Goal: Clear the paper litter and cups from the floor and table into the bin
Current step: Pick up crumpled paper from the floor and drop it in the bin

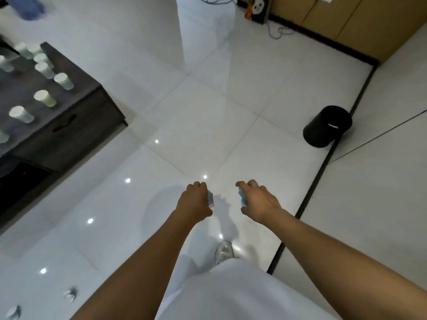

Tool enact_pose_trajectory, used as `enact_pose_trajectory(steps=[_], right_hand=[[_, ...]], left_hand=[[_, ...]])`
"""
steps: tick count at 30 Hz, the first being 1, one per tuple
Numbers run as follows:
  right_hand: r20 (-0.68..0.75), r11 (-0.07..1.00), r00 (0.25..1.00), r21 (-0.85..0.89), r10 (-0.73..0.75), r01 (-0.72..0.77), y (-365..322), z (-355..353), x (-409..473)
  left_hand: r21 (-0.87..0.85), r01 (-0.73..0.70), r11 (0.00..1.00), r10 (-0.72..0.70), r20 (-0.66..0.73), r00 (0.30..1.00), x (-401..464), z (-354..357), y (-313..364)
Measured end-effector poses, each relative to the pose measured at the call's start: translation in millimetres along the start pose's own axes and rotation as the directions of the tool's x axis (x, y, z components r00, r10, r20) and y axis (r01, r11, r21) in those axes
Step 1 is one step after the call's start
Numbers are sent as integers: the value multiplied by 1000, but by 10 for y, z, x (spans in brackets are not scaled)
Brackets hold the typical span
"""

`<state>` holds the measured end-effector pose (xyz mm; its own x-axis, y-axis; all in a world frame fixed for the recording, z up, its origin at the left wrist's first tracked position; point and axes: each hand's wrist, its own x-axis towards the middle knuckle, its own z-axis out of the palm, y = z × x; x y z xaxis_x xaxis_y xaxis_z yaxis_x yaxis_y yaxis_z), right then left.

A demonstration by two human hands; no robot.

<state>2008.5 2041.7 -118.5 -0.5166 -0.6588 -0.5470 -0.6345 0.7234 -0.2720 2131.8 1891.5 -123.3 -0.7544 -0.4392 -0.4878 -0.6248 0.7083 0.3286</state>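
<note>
Open white floor [208,125] between table [76,112] edge and bin [327,127]; left hand [195,202], right hand [258,202], each grip around paper.

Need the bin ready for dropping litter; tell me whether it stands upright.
Upright: the black bin stands on its base on the floor by the dark strip. Its mouth and contents cannot be made out.

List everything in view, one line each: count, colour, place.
Cups: at least nine, pale green and white, on the table, far left.
Table: one, dark wood, left.
Bin: one, black, on the floor by the right wall.
Paper scraps: two, crumpled, white-blue, on the floor, bottom left.
Panda bag: one, dark with a panda face, top centre by the cabinets.
Cables: blue-grey, on the floor, top centre.
Cabinets: tan, top right.
Shoe: one, white, bottom centre.
Left hand: closed on blue-white paper.
Right hand: closed on blue-white paper.
</note>
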Motion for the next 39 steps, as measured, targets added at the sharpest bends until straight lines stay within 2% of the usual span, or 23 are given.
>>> enact_pose_trajectory(steps=[8, 17, 25, 31, 39], right_hand=[[-58, 971, 980, 153, 193, -182, 1068, -615, 445], [-114, 889, 917, 315, 382, -331, 2089, -1740, 1551], [-134, 799, 849, 437, 512, -413, 3075, -2460, 2183], [-94, 758, 823, 460, 560, -463, 4216, -2790, 2659], [-66, 745, 813, 448, 579, -494, 5706, -3395, 3296]], left_hand=[[98, -202, 974, 190, 121, 974, 1191, -287, 1042], [188, -391, 901, 358, 187, 915, 3080, -975, 2168], [271, -473, 838, 405, 271, 873, 4439, -1359, 3369], [280, -524, 804, 433, 328, 839, 5332, -1174, 4468], [213, -509, 834, 416, 363, 834, 6339, -918, 5833]])
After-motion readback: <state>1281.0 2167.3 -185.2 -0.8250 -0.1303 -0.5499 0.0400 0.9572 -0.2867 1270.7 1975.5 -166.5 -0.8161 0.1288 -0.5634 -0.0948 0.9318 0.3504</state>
